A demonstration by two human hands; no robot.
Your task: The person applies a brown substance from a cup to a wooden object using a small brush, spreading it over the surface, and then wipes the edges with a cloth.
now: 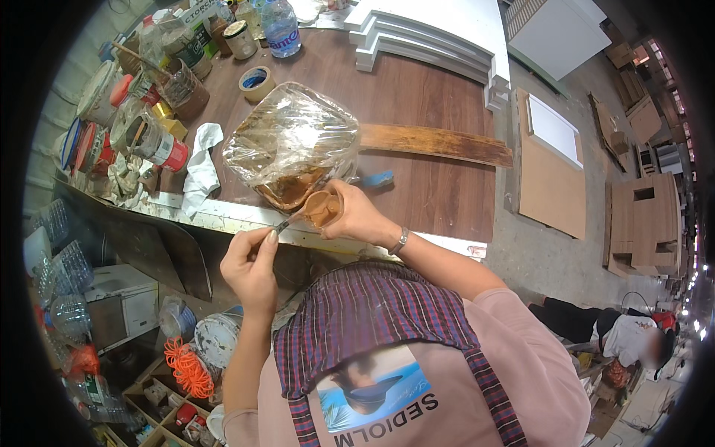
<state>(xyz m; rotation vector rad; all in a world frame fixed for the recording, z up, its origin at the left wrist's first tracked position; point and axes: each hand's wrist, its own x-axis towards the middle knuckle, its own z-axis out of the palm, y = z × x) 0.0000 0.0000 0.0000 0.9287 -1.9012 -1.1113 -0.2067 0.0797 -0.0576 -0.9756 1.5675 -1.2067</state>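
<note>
My left hand [252,270] pinches the thin dark handle of a small tool [284,224]. The tool's far end reaches the mouth of a small cup of brown paste [325,208], so I cannot tell whether it is a brush or a spatula. Fingers of my right hand [363,217] wrap round that cup and keep it tilted near the table's front edge. Just beyond it sits a container covered in clear plastic film [294,138], with brown stuff showing at its near side. A blue-ended object [375,179] lies beside my right hand.
A brown-stained wooden strip [436,142] lies right of the wrapped container. Masking tape [256,83], a white rag [202,170] and several jars and bottles [179,86] crowd the left. White panels [432,37] stack at the back. Another person [625,331] is far right.
</note>
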